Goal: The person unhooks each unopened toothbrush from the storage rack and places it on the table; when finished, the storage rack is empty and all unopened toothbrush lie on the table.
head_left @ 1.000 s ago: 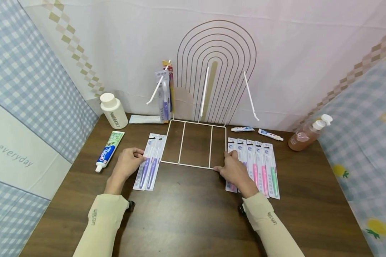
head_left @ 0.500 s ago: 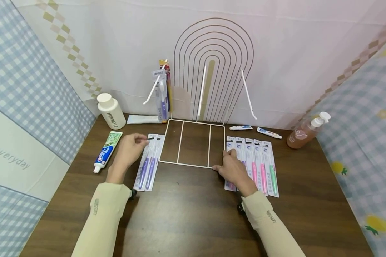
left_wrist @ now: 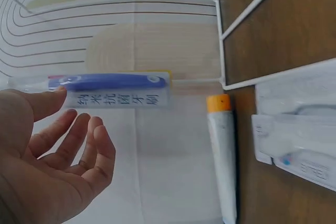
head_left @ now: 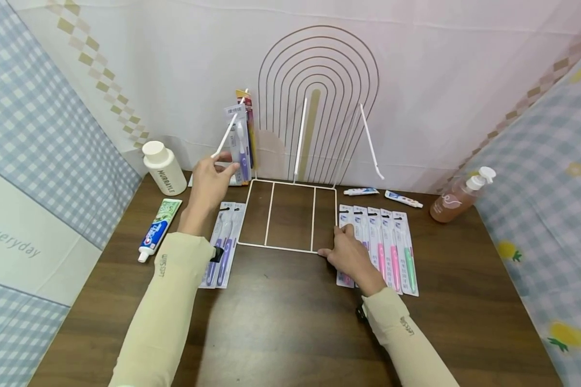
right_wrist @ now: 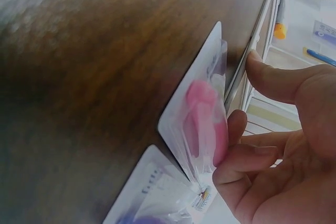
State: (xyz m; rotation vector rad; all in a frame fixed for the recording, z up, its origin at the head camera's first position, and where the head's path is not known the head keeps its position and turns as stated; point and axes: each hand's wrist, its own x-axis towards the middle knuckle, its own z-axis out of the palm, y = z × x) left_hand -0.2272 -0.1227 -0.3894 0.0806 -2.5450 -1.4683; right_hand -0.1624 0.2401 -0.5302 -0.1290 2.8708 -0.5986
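My left hand [head_left: 213,177] is raised at the front hook on the left of a white wire display rack [head_left: 290,249]. In the left wrist view its thumb overlaps a hanging packaged purple toothbrush [left_wrist: 115,82], with the other fingers loosely bent below the pack. Another pack with a red and yellow card [head_left: 250,115] hangs behind it. My right hand [head_left: 351,255] grips the rack's front right corner, thumb at the front wire and bent fingers by the side wire. Beside the right hand lie several packaged toothbrushes [head_left: 395,258], pink, purple and green. Two purple packaged toothbrushes [head_left: 226,252] lie under my left forearm.
Two bare hooks [head_left: 372,142] jut forward from the rack. On the left stand a white bottle [head_left: 167,174] and a lying toothpaste tube [head_left: 158,231]. Two small tubes [head_left: 403,199] lie at the back right, near an amber pump bottle [head_left: 452,204]. A curtain backs the table.
My left hand has lifted off the purple toothbrush packs on the table and moved up and forward to the hanging pack. The right hand stays at the rack's corner.
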